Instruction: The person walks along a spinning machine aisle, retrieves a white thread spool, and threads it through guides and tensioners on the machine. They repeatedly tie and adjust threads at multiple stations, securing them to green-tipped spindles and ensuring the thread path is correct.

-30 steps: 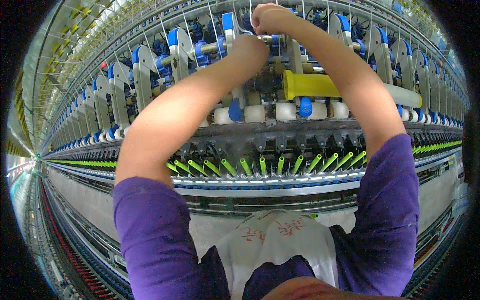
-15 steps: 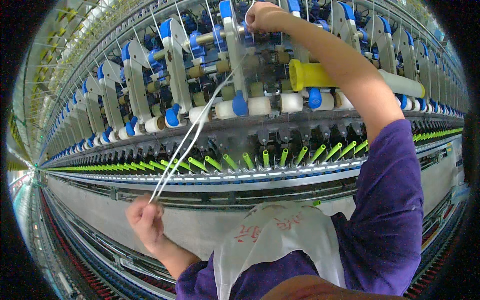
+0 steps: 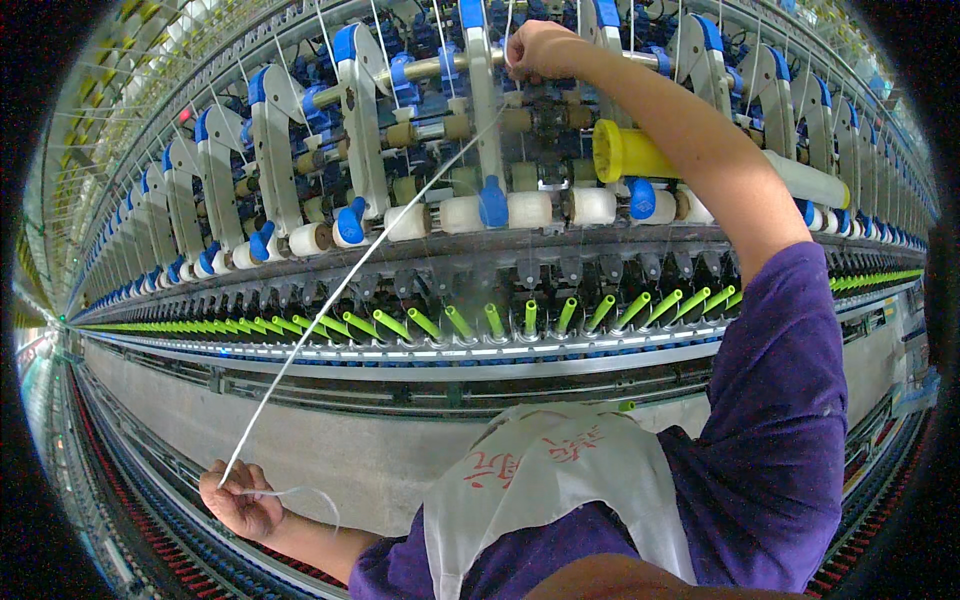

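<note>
A long white strand of roving (image 3: 335, 295) runs taut and slanting across the front of a spinning machine. Its lower end is gripped in the closed fingers of my left hand (image 3: 243, 503), low on the left, and a short loose tail curls out beside the wrist. My right hand (image 3: 545, 50) is raised to the upper rollers with its fingers pinched together on white roving near a grey arm with a blue cap (image 3: 485, 100). What lies inside those fingertips is partly hidden.
A yellow-ended bobbin tube (image 3: 622, 152) lies across the machine behind my right forearm. White rollers (image 3: 522, 210) with blue levers run along the machine. Below them stands a row of green spindle tubes (image 3: 531, 317) above a metal rail (image 3: 500, 368).
My left hand has moved down and left, pulling the roving from a slack double strand into one straight line. My right hand stays near the same rollers.
</note>
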### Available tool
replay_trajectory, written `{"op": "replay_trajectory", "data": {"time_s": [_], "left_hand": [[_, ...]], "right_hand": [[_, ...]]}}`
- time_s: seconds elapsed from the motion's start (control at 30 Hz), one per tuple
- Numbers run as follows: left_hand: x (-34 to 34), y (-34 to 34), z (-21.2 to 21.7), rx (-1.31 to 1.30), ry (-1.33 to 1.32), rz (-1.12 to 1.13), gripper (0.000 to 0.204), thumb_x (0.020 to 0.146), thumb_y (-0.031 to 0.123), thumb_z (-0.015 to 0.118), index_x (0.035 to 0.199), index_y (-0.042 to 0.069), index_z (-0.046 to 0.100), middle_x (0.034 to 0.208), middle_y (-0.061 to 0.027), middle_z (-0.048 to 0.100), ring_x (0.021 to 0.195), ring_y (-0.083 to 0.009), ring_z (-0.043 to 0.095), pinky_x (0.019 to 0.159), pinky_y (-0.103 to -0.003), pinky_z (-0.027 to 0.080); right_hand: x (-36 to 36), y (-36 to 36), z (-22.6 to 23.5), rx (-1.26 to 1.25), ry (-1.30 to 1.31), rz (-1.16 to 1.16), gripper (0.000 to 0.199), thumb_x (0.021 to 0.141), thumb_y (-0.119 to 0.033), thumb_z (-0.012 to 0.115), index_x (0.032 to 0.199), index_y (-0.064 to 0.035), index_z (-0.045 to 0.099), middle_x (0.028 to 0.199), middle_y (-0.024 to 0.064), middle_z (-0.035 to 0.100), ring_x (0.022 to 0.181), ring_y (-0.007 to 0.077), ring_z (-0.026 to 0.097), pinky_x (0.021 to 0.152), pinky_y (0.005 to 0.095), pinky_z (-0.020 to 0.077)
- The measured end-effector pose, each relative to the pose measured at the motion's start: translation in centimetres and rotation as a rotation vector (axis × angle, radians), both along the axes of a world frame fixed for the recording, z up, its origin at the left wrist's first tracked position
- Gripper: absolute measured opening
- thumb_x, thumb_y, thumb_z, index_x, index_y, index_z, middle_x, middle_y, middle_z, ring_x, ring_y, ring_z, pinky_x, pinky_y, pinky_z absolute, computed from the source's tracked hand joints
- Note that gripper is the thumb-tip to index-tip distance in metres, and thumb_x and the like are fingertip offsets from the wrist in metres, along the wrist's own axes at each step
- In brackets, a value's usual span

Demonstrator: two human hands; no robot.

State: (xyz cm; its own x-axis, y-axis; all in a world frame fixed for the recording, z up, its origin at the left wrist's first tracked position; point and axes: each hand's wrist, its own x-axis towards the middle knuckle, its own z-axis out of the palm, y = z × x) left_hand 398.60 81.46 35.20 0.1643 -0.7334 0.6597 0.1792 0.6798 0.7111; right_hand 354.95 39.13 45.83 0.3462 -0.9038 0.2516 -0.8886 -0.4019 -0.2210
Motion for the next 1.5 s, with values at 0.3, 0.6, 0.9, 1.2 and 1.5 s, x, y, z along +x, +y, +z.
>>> {"op": "replay_trajectory", "data": {"time_s": [0.3,0.6,0.9,1.2,1.5], "left_hand": [[0.1,-0.3,0.1,0.041,0.019,0.015,0.019,0.093,0.021,0.049,0.092,0.002,0.049,0.081,-0.0038,0.045,0.061,-0.0091,0.037,0.043,-0.019,0.030],[-0.6,-1.9,0.6,0.108,0.141,0.011,0.020,0.090,0.020,0.055,0.086,0.001,0.049,0.076,-0.0050,0.046,0.053,-0.0058,0.033,0.040,-0.017,0.023],[-1.5,-2.8,1.0,0.120,0.117,-0.008,0.024,0.090,0.020,0.056,0.080,0.001,0.047,0.072,-0.0035,0.044,0.046,-0.0041,0.027,0.040,-0.019,0.021],[-1.4,-3.2,0.5,0.153,0.176,-0.052,0.023,0.088,0.020,0.060,0.079,0.001,0.050,0.071,-0.0039,0.045,0.045,-0.0042,0.027,0.039,-0.018,0.021],[-1.4,-3.4,0.2,0.147,0.165,-0.020,0.023,0.088,0.019,0.060,0.080,0.000,0.049,0.071,-0.0040,0.044,0.046,-0.0044,0.028,0.039,-0.017,0.021]], "right_hand": [[0.3,-0.5,-0.2,0.080,0.052,0.037,0.010,0.073,-0.018,0.065,0.079,-0.0097,0.067,0.081,0.0084,0.067,0.072,0.0199,0.064,0.065,0.0336,0.0517],[0.8,0.9,0.3,0.033,0.081,0.062,0.026,0.077,-0.032,0.063,0.085,-0.0081,0.070,0.079,0.0132,0.066,0.068,0.0260,0.064,0.064,0.0374,0.0526],[0.9,1.4,1.6,0.271,-0.123,-0.122,0.039,0.089,-0.038,0.053,0.079,-0.0044,0.070,0.069,0.0103,0.064,0.059,0.0212,0.060,0.056,0.0370,0.0478],[0.6,1.0,0.0,0.034,0.186,0.067,0.039,0.085,-0.044,0.058,0.090,-0.0074,0.070,0.066,0.0073,0.059,0.059,0.0173,0.056,0.055,0.0320,0.0463],[0.9,2.2,-0.3,-0.053,0.245,0.089,0.047,0.082,-0.049,0.055,0.085,-0.0041,0.068,0.084,0.0194,0.064,0.080,0.0348,0.063,0.072,0.0416,0.0503]]}}
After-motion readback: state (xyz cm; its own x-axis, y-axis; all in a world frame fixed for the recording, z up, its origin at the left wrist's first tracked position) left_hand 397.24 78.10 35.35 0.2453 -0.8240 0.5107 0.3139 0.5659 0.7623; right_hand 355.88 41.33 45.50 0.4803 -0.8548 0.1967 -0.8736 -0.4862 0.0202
